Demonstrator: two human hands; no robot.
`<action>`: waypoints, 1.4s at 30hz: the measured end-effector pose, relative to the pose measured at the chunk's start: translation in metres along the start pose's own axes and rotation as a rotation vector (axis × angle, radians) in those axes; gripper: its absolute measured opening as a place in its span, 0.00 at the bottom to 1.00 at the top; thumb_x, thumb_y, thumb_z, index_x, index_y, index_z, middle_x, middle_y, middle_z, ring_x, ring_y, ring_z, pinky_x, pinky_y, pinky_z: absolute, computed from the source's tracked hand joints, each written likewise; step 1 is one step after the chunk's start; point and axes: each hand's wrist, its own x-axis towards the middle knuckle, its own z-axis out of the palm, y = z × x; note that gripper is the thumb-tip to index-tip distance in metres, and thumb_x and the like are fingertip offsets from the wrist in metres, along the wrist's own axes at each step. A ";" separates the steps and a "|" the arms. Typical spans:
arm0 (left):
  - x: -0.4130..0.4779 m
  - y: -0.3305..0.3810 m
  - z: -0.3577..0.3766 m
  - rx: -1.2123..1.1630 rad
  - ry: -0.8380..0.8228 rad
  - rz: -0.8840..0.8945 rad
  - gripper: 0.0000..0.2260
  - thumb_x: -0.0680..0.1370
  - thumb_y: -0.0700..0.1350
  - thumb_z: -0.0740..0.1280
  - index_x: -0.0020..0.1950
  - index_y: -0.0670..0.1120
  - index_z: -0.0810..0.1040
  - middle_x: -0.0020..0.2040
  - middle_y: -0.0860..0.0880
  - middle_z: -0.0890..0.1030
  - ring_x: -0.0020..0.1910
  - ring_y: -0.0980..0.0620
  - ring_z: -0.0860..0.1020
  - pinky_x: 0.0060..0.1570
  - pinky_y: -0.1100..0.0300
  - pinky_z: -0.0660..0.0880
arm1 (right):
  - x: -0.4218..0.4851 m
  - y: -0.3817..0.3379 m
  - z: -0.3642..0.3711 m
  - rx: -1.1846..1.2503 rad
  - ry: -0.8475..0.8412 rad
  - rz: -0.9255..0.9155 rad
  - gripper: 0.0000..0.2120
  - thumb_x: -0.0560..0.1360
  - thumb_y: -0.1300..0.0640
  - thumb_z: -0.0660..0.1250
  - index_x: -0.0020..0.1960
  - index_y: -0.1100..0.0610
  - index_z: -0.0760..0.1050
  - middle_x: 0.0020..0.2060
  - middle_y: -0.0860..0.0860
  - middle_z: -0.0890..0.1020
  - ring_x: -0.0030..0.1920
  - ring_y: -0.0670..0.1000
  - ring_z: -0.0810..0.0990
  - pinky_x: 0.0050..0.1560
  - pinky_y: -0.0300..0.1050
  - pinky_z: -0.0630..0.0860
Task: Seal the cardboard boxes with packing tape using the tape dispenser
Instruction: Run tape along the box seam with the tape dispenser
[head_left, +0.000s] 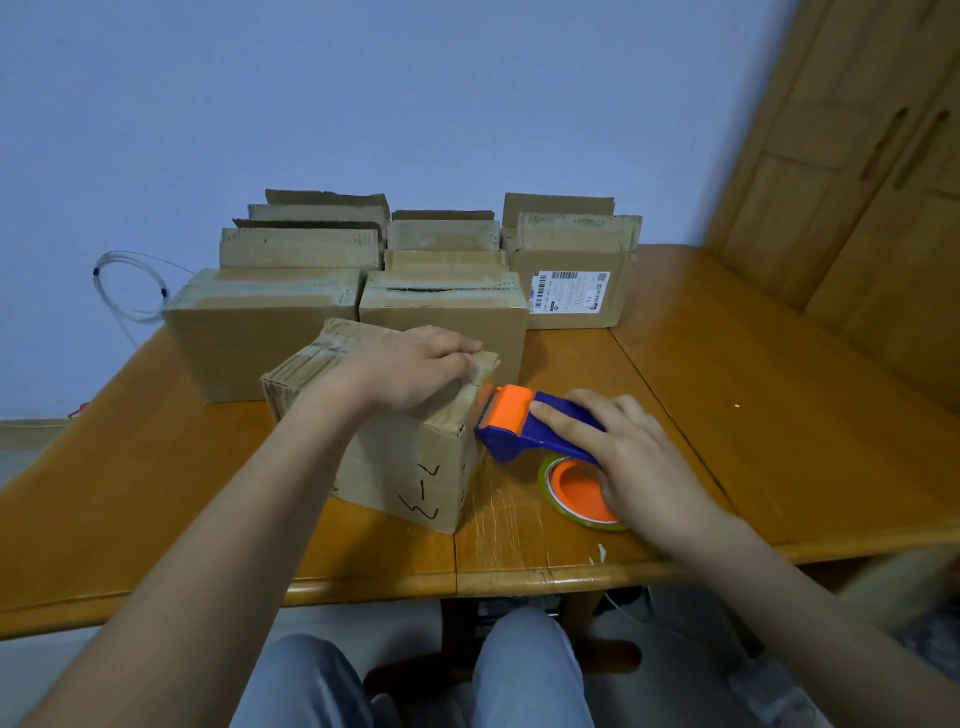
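Note:
A small cardboard box (405, 467) with black marks on its front stands near the table's front edge. My left hand (410, 371) lies flat on its closed top, fingers straight, pressing near the right edge. My right hand (618, 457) grips the blue handle of the tape dispenser (514, 421), index finger stretched along it. The dispenser's orange head and toothed blade touch the box's upper right edge. Its tape roll (576, 491) with an orange hub hangs just above the table.
Several more cardboard boxes (441, 317) stand in rows behind, some with flaps up, one with a shipping label (569, 292). A coiled clear tube (130, 286) hangs at the wall on the left. The wooden table (779, 415) meets a wooden cabinet (857, 182) on the right.

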 end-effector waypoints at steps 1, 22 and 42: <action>0.003 0.005 0.000 -0.008 0.000 -0.022 0.22 0.82 0.59 0.53 0.74 0.53 0.65 0.72 0.51 0.68 0.69 0.49 0.66 0.62 0.53 0.63 | 0.002 0.001 -0.003 -0.013 -0.010 -0.017 0.41 0.64 0.70 0.75 0.73 0.49 0.66 0.62 0.57 0.75 0.54 0.60 0.75 0.47 0.54 0.75; 0.001 0.009 0.007 0.104 -0.001 0.012 0.24 0.80 0.58 0.58 0.75 0.53 0.60 0.74 0.50 0.63 0.74 0.51 0.58 0.72 0.50 0.48 | 0.016 0.007 -0.026 -0.342 -0.037 -0.173 0.40 0.62 0.58 0.80 0.70 0.50 0.69 0.60 0.60 0.75 0.51 0.62 0.76 0.43 0.56 0.76; 0.015 0.033 0.021 0.228 0.068 -0.171 0.29 0.73 0.55 0.67 0.71 0.49 0.62 0.70 0.47 0.67 0.73 0.43 0.60 0.70 0.30 0.47 | -0.013 0.019 0.008 0.216 0.027 0.364 0.37 0.73 0.72 0.64 0.74 0.43 0.61 0.64 0.51 0.71 0.59 0.53 0.67 0.54 0.45 0.70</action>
